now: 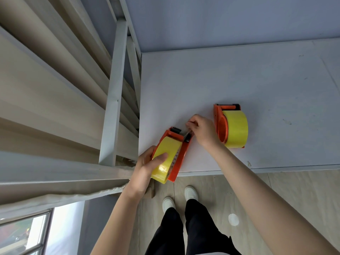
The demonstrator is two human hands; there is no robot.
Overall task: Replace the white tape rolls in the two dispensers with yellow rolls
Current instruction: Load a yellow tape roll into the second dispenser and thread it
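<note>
Orange dispenser (pixel 181 159), yellow roll (pixel 167 144) fitted, core print (pixel 174 159) illegible, overhangs the table (pixel 257 80) edge at 7 o'clock; left hand (pixel 147 166) grips the roll, right hand (pixel 202 131) pinches tape end (pixel 186 134); second dispenser (pixel 221 129), yellow-loaded, at 3 o'clock.

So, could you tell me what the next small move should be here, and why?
Probably draw the tape end forward over the toothed blade: the right hand pinches it behind the blade, while the left hand grips the yellow roll in the dispenser. The other dispenser looks loaded already.
</note>
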